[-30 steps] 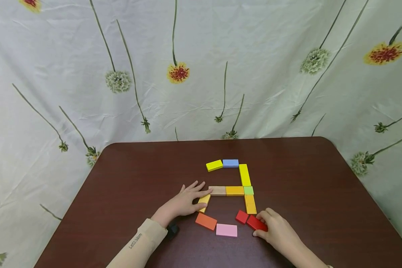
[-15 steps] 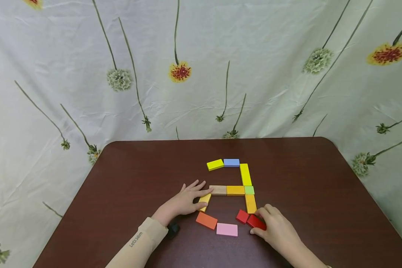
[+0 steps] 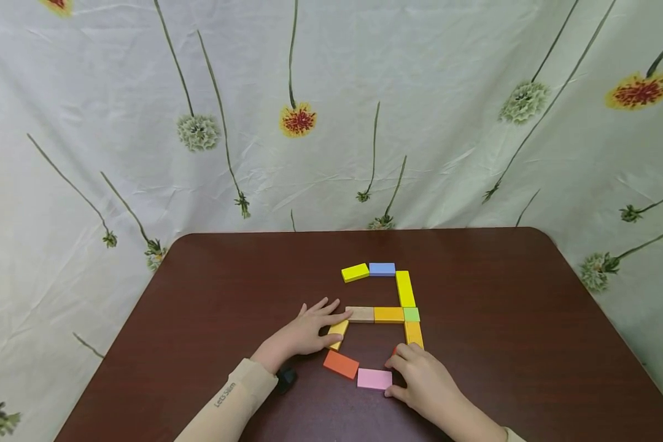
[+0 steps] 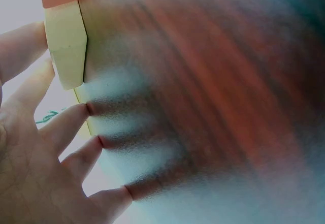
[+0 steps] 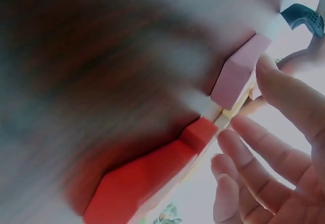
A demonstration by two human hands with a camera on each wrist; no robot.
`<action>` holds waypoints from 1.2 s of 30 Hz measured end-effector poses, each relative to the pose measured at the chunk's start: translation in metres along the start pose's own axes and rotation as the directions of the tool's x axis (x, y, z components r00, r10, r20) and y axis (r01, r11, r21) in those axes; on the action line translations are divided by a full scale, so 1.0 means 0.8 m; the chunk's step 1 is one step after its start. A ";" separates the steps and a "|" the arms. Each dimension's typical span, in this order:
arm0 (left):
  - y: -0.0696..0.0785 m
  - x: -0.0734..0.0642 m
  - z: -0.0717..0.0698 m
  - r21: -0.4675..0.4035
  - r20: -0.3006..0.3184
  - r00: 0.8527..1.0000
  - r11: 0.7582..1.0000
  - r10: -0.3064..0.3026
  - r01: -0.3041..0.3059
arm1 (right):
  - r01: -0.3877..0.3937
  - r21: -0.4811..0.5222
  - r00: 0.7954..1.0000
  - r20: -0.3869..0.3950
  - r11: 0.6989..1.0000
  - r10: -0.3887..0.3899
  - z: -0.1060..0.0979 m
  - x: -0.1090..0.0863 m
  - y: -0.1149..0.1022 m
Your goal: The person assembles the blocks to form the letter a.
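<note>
The pink block (image 3: 371,379) lies flat at my right hand (image 3: 428,387), my thumb and bent fingers on either side of its right end; I cannot tell whether I am pinching it. Beneath that hand sit 2 red blocks (image 5: 139,181). My left hand (image 3: 307,333) is spread, gripping nothing, its thumb on the pale yellow block (image 3: 339,330) and index fingertip at the beige block (image 3: 360,315). The dark reddish-brown table (image 3: 243,270) has a wood grain; behind it hangs a pale, creased cloth (image 3: 331,55) printed with flowers.
</note>
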State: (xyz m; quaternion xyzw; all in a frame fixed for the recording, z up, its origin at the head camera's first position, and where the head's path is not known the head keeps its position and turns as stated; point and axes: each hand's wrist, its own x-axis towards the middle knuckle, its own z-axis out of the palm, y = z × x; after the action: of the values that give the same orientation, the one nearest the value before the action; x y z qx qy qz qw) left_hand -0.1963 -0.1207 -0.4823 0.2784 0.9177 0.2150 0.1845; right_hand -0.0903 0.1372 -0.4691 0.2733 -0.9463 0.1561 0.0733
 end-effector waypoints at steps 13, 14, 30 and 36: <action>0.001 -0.001 0.000 -0.015 0.008 1.000 1.000 -0.012 0.012 | 0.087 -0.030 0.995 0.054 0.996 -0.085 0.007 0.015 -0.008; 0.001 0.000 0.000 -0.015 0.008 1.000 1.000 -0.017 0.017 | 0.086 -0.032 0.995 0.049 0.996 -0.084 0.007 0.016 -0.008; 0.001 0.000 0.002 -0.004 0.006 1.000 1.000 -0.026 0.026 | 0.058 -0.007 0.998 0.037 0.998 -0.057 0.009 0.019 -0.003; 0.001 0.001 0.001 -0.004 -0.003 1.000 1.000 -0.014 0.014 | 0.067 -0.012 0.997 0.029 0.998 -0.067 0.007 0.021 -0.003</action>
State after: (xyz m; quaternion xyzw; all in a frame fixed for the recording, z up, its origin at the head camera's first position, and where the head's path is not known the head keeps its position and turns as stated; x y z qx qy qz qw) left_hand -0.1962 -0.1194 -0.4829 0.2712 0.9195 0.2162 0.1850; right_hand -0.1035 0.1254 -0.4704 0.3065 -0.9386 0.1435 0.0669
